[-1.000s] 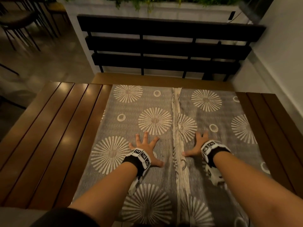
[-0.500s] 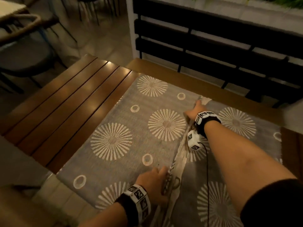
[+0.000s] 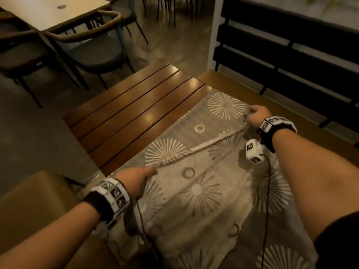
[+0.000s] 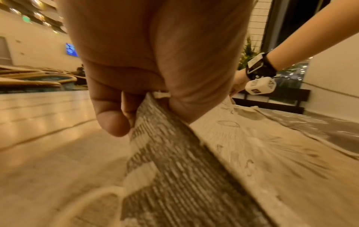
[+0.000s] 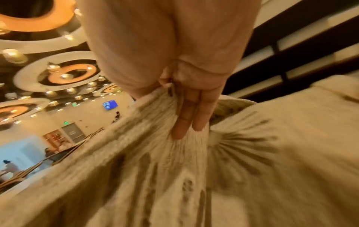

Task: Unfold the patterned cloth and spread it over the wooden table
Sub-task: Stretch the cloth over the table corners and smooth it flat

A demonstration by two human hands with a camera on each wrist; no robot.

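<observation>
Left hand (image 3: 136,179) and right hand (image 3: 257,115) each pinch the patterned cloth (image 3: 194,191) edge, apparently lifted off the table (image 3: 136,105); fingertips hidden beneath fabric.

Your colours: grey cloth, brown wood.
You see the patterned cloth (image 3: 174,131) grey with cream sunbursts and rings, its lifted underside paler beige with darker sunbursts; the wooden table (image 3: 124,105) is glossy reddish-brown slats; your wristbands (image 3: 110,197) are black with white, black-marked tags.
</observation>
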